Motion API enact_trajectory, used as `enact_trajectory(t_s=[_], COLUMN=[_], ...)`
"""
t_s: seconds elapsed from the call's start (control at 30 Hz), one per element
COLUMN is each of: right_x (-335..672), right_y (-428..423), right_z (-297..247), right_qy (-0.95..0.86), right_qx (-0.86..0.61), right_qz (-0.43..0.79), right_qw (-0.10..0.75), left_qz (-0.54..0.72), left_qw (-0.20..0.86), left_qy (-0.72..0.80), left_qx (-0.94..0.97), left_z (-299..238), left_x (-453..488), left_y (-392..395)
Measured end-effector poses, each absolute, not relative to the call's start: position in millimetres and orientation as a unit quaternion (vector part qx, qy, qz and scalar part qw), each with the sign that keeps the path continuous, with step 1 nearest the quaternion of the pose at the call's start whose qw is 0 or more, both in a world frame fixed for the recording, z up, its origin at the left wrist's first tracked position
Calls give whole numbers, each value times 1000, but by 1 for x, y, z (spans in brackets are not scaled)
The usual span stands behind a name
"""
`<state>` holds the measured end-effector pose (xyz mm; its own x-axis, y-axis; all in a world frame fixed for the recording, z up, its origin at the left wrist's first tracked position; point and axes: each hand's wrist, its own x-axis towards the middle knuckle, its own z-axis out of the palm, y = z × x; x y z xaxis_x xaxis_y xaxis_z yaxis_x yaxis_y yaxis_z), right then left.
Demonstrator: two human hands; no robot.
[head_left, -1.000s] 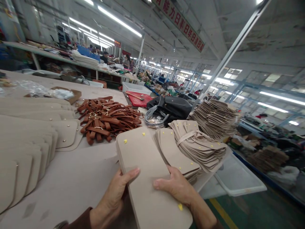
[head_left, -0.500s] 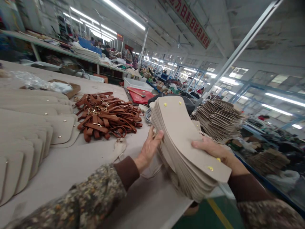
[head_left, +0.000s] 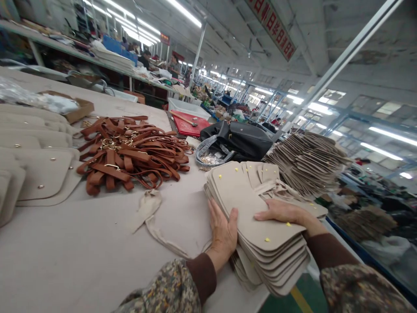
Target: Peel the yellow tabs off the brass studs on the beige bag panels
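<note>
A thick stack of beige flat panels (head_left: 243, 208) with rounded corners and small yellow marks lies at the table's right edge. My left hand (head_left: 223, 228) presses along its left side, thumb up at the top panel's edge. From the right, my right hand (head_left: 280, 212) grips the stack with the thumb laid over the top; its other fingers are partly hidden. Just behind are more beige panels (head_left: 272, 171) with yellow marks and a knotted strip of beige cloth (head_left: 283, 191). Another loose cloth strip (head_left: 151, 206) rests on the table left of my left hand.
Brown straps with metal rings (head_left: 130, 152) form a heap on the table (head_left: 97, 243). Beige panels with metal studs (head_left: 45, 169) are fanned at left. Behind stand a black bag (head_left: 247, 141), a red board (head_left: 189, 124) bearing a hammer, and a tall panel pile (head_left: 309, 161).
The stack has come down from a raised, tilted position to lie flatter at the table edge, with both hands still on it. The black bag and panels behind it now show more.
</note>
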<state>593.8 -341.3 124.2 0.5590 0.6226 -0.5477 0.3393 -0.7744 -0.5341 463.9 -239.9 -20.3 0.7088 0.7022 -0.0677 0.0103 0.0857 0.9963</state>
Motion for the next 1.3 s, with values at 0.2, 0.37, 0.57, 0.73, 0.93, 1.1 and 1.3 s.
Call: enact_trajectory(t_s=[0.2, 0.37, 0.57, 0.73, 0.93, 1.1, 1.3], right_x=[599, 562, 452, 435, 433, 417, 424], right_y=[-341, -373, -414, -395, -379, -373, -366], right_z=[117, 131, 53, -13, -24, -41, -39], right_qy=[-291, -275, -186, -197, -131, -140, -126], right_qx=[-909, -894, -857, -821, -792, -789, -803], right_qz=[204, -8, -371, -426, -470, -487, -470], right_qw=[219, 354, 306, 325, 366, 347, 343], left_qz=[272, 304, 326, 279, 275, 280, 279], left_qw=[634, 614, 572, 538, 566, 611, 611], left_qy=[301, 322, 344, 388, 350, 306, 288], left_qx=[658, 654, 669, 695, 694, 674, 683], left_z=[-21, -27, -33, -21, -21, -29, -33], left_x=[475, 484, 494, 499, 492, 484, 483], left_y=[-239, -242, -249, -251, -243, -239, -238])
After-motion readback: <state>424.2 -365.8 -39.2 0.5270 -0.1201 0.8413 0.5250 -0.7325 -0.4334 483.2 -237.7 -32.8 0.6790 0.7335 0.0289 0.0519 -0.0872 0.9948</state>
